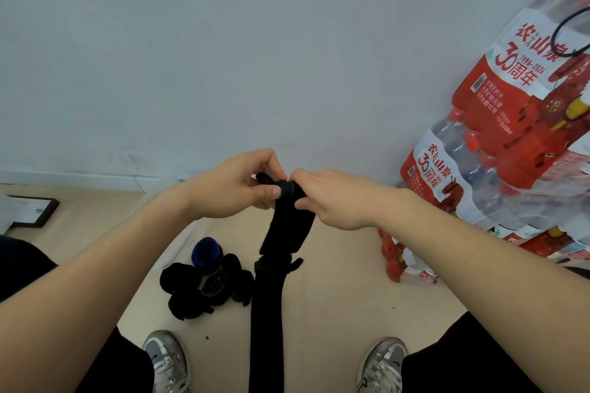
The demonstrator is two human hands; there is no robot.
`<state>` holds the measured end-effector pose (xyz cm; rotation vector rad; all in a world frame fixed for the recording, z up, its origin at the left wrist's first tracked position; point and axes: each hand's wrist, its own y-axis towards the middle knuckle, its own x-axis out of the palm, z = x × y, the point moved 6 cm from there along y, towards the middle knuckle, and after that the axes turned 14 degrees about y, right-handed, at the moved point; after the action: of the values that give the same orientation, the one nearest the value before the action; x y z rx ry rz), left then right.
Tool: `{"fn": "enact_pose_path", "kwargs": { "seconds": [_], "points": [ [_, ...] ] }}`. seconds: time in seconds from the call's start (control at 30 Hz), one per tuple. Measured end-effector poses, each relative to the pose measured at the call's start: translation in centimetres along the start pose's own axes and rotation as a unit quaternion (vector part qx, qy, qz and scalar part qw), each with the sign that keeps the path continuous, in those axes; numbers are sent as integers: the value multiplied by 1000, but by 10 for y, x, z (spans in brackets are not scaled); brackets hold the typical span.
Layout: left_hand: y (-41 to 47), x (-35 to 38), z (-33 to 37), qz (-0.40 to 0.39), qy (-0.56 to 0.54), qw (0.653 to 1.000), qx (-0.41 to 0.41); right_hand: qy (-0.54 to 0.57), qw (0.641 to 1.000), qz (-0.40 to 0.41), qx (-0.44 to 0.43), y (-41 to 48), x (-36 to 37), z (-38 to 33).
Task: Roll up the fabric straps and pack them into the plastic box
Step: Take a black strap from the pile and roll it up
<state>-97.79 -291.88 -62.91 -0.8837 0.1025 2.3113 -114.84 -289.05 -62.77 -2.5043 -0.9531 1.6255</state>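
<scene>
A long black fabric strap [267,313] hangs from both hands down between my feet. Its top end is curled into a small roll, pinched between my left hand [236,185] and my right hand [332,198], which meet in the middle of the view. On the floor below lies a clear plastic box [178,242], hard to make out, with several rolled black straps [198,284] and a blue one [207,251] in or beside it; which of the two I cannot tell.
Shrink-wrapped packs of water bottles [498,143] with red labels are stacked against the wall at the right. A flat black-edged board [28,210] lies on the floor at the left. My two grey sneakers [167,360] stand at the bottom.
</scene>
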Motion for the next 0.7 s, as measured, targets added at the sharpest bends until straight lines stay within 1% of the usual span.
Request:
{"fn": "enact_pose_path", "kwargs": {
  "seconds": [0.07, 0.1, 0.17, 0.23, 0.33, 0.4, 0.47, 0.5, 0.57, 0.63, 0.7],
  "points": [
    [0, 10, -4, -29, -28, 998, -44, -72, 997, 30, -22, 1, -3, -4],
    [0, 15, -5, -46, -42, 996, -63, -85, 995, 42, -29, 2, -3, -7],
    [1, 20, -5, -72, -23, 995, -70, -54, 997, 56, -31, 3, -3, -10],
    [3, 22, -1, -81, 20, 995, -47, -22, 997, 61, -39, 4, -2, -10],
    [5, 17, -1, -34, 57, 997, -27, 8, 997, 63, -48, 5, 0, -7],
    [7, 12, -2, -2, 86, 996, -16, 62, 996, 53, -38, 7, -1, -3],
    [6, 11, -4, -3, 99, 995, -11, 106, 994, 25, -13, 7, -4, 3],
    [6, 11, -4, -8, 100, 995, -10, 108, 994, 11, 0, 7, -6, 6],
    [6, 11, -3, -7, 100, 995, -3, 85, 996, 2, 1, 6, -9, 9],
    [5, 8, 0, 6, 96, 995, 5, 40, 999, 21, -16, 7, -9, 8],
    [4, 6, 1, 13, 60, 998, -3, -4, 999, 42, -16, 6, -8, 6]
  ]
}}
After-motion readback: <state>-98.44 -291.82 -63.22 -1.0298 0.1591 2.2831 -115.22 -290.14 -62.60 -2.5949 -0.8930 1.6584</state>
